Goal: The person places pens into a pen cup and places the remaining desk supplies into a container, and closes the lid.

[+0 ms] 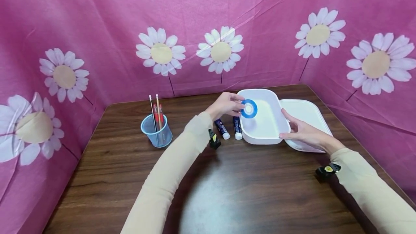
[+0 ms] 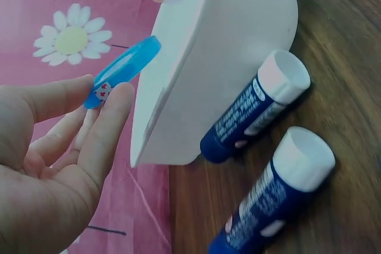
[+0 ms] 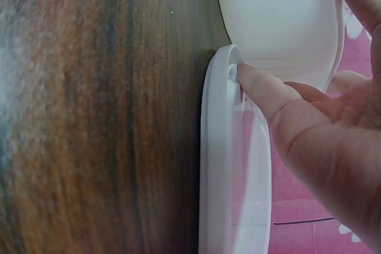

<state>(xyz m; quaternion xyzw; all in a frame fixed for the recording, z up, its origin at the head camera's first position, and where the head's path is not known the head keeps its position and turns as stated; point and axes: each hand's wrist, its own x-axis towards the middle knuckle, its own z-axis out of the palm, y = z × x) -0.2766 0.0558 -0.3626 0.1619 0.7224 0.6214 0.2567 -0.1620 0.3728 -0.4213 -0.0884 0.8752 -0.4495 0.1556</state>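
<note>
Lid off, tape up at the box, and we have it pinched, not yet set down!

Here we are near the table's far edge, right of its middle: our left hand pinches the blue tape above the left side of the box, while our right hand grips the box's near right corner, the two hands well apart. Done so far: the lid lies off, between box and right edge. We'd judge it midway: the tape isn't released, and two glue sticks lie outside, just left of the box. Over towards the far left corner, the cup stands with its pencils, out of our hands.
</note>
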